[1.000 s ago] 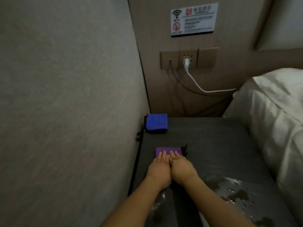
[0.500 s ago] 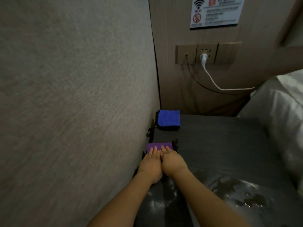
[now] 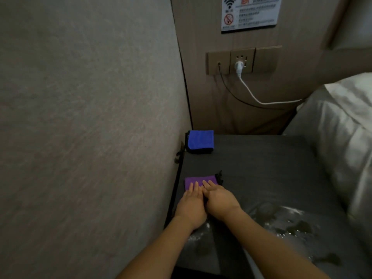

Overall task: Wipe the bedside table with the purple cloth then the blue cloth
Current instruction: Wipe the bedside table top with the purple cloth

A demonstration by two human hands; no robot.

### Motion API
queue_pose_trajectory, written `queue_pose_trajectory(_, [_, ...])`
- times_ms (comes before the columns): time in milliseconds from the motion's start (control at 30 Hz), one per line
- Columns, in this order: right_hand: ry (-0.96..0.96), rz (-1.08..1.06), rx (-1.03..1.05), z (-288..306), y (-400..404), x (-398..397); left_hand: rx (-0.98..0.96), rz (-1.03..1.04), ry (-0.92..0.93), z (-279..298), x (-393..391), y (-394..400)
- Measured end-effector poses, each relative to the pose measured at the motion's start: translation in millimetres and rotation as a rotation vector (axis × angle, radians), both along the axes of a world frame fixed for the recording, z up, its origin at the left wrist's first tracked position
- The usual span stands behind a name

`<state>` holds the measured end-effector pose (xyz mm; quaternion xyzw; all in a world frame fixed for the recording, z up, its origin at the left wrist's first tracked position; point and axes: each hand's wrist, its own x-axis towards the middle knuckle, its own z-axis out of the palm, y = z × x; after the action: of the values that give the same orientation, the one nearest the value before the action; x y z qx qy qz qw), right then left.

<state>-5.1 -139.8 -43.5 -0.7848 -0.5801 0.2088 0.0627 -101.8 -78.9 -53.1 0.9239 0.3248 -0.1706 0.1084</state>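
Single head cam, fwd/down over bedside table point(image 3: 261, 168), close, facing wall corner.

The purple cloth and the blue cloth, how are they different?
The purple cloth lies near the person, under the fingers of both hands; the blue cloth sits untouched at the table's far corner by the wall. More of the blue cloth shows. Both are folded, with black edging, on the dark table.

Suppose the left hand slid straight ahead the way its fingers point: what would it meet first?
Beyond the purple cloth already under the left hand's fingers, probably the blue cloth at the table's back corner, though depth is uncertain.
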Motion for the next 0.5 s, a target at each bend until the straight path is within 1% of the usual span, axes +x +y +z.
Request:
queue_pose_trajectory(167, [-0.005, -0.083, -0.01, 3, -52, 46, 0.003, -0.127, -0.038, 1, 48, -41])
queue_pose_trajectory(300, [-0.023, -0.186, -0.013, 4, -98, 83, 0.001, -0.237, -0.03, -1, 93, -78])
queue_pose_trajectory(500, [-0.019, -0.316, -0.066, 3, -157, 137, -0.004, -0.387, -0.064, 3, 152, -124])
